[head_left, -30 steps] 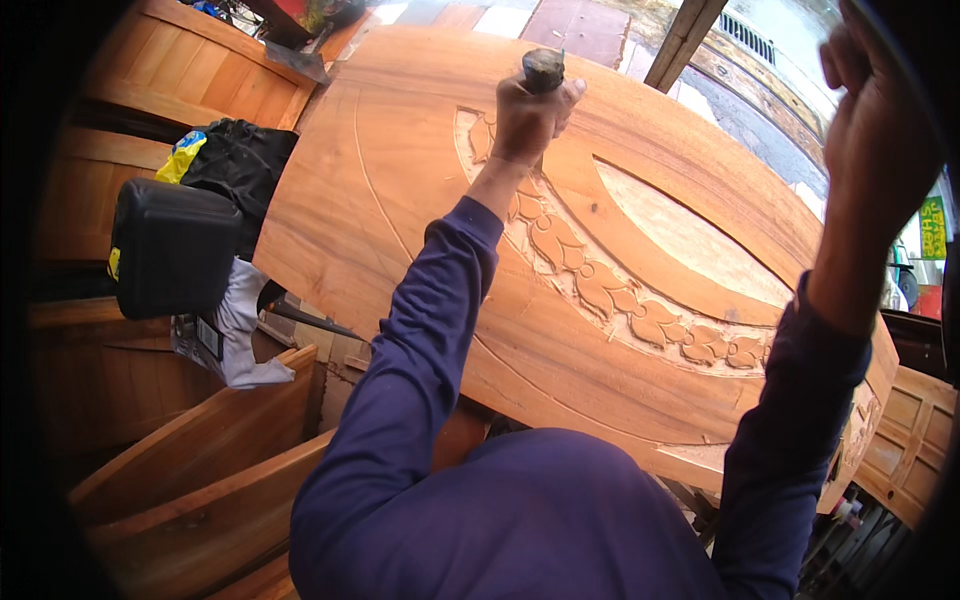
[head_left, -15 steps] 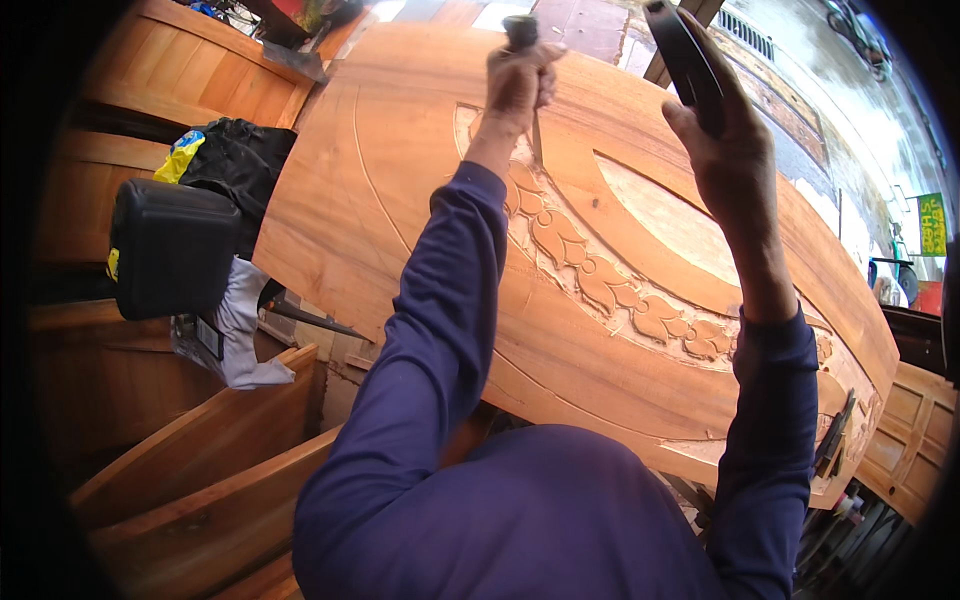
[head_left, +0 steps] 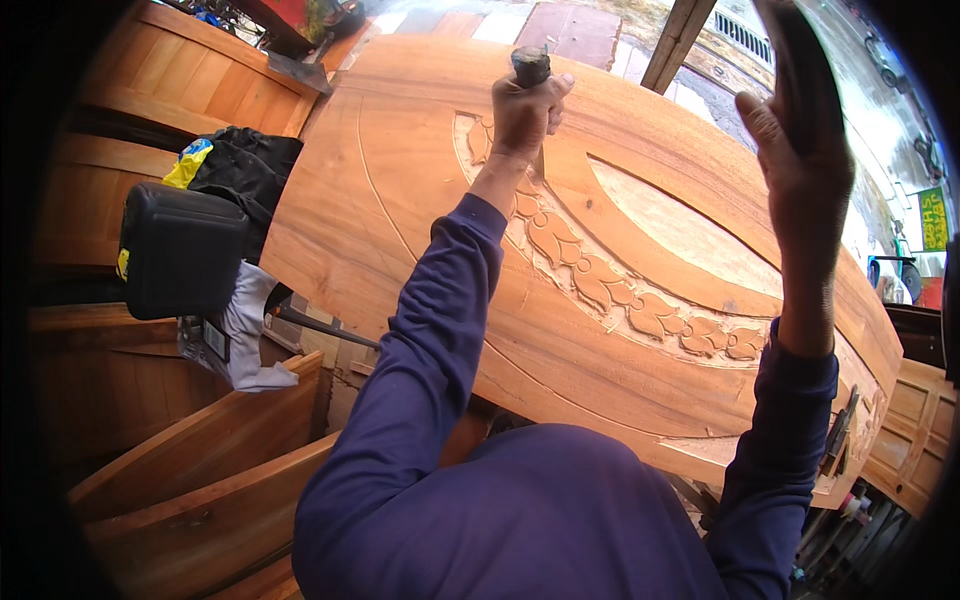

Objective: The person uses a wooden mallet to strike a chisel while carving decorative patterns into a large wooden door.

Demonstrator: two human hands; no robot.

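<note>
A large pale-brown wooden panel [head_left: 340,220] lies in front of me with a curved band of carved leaves and flowers [head_left: 600,285] across it. My left hand [head_left: 522,120] is closed round an upright chisel [head_left: 531,66]; its dark, worn handle end sticks out above the fist. The chisel's narrow blade comes down to the upper part of the carved band, its edge hard to see. Raised high over the panel's right side, my right hand [head_left: 812,195] grips a long dark mallet [head_left: 803,70], well apart from the chisel. Its fingers are mostly hidden behind the mallet.
Several slim dark tools [head_left: 840,435] lie on the panel's right end. A black plastic case [head_left: 185,250], a grey cloth [head_left: 250,345] and a black bag [head_left: 255,165] sit left of the panel. More wooden panels [head_left: 200,425] stand at lower left. A wooden post [head_left: 680,45] rises beyond the far edge.
My right hand has swung up and to the right with the mallet, farther from the chisel. My left hand keeps its grip at nearly the same spot. The whole view has shifted slightly.
</note>
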